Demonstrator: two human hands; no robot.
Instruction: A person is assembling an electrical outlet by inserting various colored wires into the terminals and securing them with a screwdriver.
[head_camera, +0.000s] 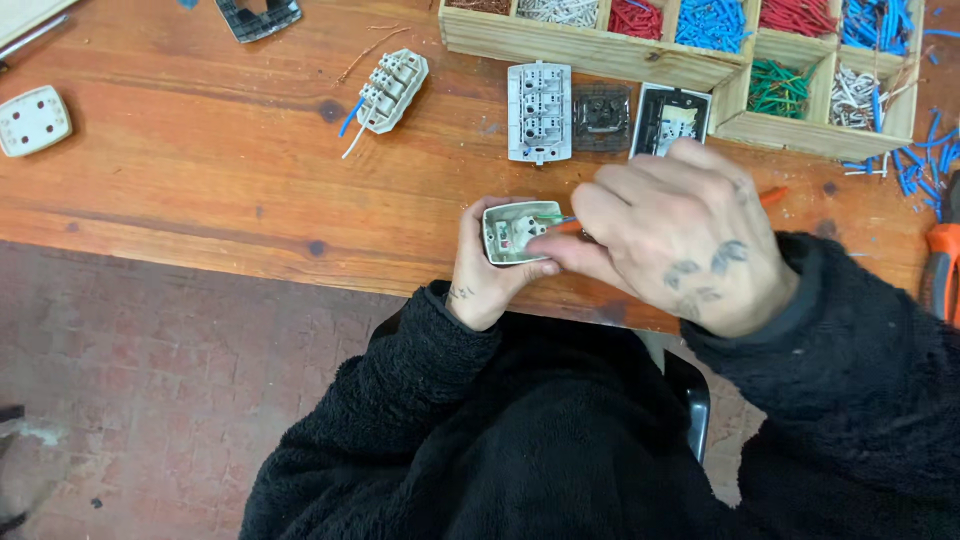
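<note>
Fingers (490, 268) of the left hand (480, 275) wrap the small white switch module (518, 232), open back upward, held just above the near edge of the desk (200, 170). Right hand (680, 245) fingers pinch an orange-handled screwdriver (770, 196), its tip inside the module. Beyond the module lie three more switch parts (540, 110); farther still, a wooden compartment tray (600, 45) of coloured wire pieces.

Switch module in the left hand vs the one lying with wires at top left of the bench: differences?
The held module sits in the left hand with its open back up, while the right hand works an orange-handled tool into it. The wired module lies untouched on the table, trailing blue and white wires. Both are pale plastic.
</note>
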